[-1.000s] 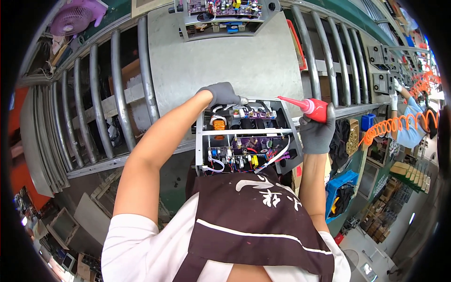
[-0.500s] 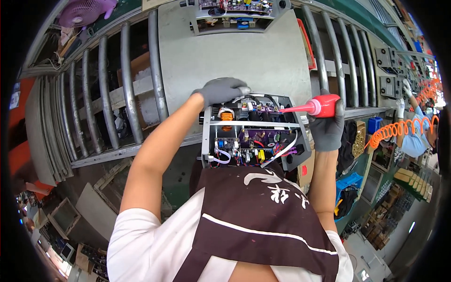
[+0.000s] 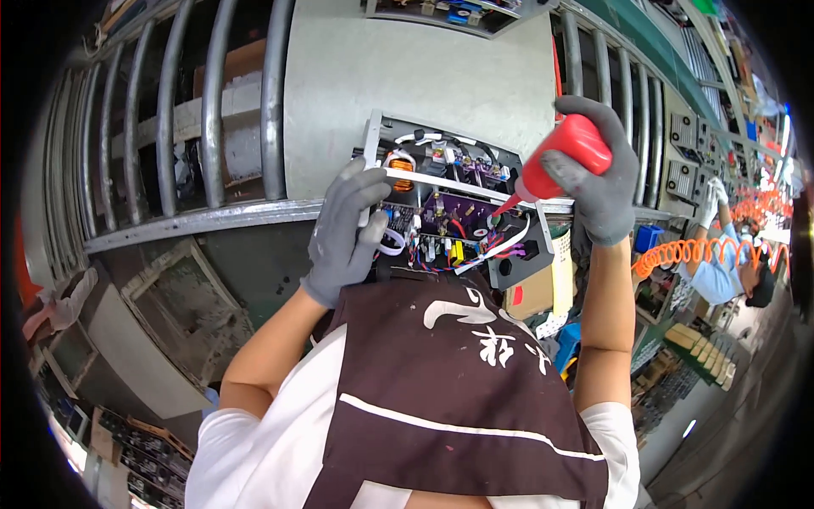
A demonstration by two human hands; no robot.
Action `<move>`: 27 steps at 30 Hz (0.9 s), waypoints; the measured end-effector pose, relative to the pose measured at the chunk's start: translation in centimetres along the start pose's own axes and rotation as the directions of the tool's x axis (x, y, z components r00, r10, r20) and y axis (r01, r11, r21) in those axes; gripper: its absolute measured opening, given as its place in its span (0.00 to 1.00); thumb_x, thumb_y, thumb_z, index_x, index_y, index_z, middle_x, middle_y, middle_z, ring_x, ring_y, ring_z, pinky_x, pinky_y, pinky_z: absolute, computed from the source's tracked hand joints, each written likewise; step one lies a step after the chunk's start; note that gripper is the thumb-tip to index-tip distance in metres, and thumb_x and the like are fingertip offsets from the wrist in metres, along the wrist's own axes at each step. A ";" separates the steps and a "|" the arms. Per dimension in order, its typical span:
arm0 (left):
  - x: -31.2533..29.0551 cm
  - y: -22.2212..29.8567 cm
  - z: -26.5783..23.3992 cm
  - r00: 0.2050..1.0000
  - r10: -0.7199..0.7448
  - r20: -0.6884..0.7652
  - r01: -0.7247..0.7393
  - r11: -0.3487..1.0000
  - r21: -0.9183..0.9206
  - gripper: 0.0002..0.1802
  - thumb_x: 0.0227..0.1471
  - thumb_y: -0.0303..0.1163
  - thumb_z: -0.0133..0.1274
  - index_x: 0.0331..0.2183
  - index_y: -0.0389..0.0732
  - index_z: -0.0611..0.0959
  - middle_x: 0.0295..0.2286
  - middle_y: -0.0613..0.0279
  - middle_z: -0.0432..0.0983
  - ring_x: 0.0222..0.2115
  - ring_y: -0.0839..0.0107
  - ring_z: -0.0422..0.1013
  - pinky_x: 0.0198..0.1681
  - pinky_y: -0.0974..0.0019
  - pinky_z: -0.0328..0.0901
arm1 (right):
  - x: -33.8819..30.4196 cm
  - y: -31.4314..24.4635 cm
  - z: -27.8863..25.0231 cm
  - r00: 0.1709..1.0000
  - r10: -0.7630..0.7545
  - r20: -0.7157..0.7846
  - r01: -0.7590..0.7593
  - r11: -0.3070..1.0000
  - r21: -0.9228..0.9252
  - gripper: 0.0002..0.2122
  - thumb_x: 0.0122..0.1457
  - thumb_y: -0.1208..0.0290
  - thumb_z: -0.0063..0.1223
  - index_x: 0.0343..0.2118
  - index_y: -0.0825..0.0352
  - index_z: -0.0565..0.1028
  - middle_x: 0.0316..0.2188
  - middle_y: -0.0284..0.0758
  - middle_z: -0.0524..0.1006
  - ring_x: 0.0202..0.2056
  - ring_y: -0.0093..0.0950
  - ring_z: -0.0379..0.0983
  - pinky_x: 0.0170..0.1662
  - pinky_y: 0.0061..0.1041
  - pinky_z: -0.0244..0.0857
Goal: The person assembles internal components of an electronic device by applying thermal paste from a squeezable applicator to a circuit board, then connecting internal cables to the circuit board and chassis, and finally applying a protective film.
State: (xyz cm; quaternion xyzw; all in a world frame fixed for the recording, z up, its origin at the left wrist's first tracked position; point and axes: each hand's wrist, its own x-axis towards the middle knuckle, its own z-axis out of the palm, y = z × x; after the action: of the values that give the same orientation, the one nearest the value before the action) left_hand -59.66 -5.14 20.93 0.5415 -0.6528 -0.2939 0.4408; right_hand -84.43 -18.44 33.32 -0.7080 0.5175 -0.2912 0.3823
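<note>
In front of me is an open metal chassis (image 3: 379, 136) full of circuit boards, turned slightly askew on the work surface. A white-grey bar (image 3: 462, 183) crosses its top, with a copper-wound coil (image 3: 402, 174) near the left end. My left hand (image 3: 343, 233), in a grey glove, grips the chassis's left side, with fingers on the frame and thumb at the near corner. My gloved right hand (image 3: 609, 191) is wrapped round a red squeeze bottle (image 3: 572, 148). The bottle is tilted, its pointed nozzle down among the parts at the chassis's right; whether the tip touches is unclear.
A grey board (image 3: 407, 72) lies under the chassis, between metal rollers (image 3: 216, 102) on both sides. Another open chassis (image 3: 462, 17) stands at the far edge. A cardboard piece (image 3: 530, 293) is at the near right. To the right, an orange coiled hose (image 3: 678, 254) hangs near a co-worker (image 3: 721, 271).
My left hand has moved from the chassis's far edge to its left side. The bottle's nozzle has shifted nearer me and points more steeply down. The chassis looks turned slightly clockwise.
</note>
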 end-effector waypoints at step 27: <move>-1.1 -0.7 0.8 0.996 0.032 -0.078 -0.025 0.996 0.085 0.12 0.50 0.33 0.52 0.38 0.40 0.77 0.45 0.57 0.71 0.54 0.53 0.62 0.54 0.55 0.58 | 3.2 0.3 6.0 0.885 0.028 0.464 0.184 0.896 -0.405 0.22 0.43 0.60 0.66 0.40 0.64 0.74 0.29 0.41 0.79 0.33 0.35 0.78 0.38 0.30 0.71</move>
State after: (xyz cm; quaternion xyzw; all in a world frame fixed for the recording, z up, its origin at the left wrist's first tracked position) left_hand -60.02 -4.33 19.68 0.5614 -0.6542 -0.2382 0.4473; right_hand -78.81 -20.16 29.88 -0.8446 0.4348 -0.0076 0.3122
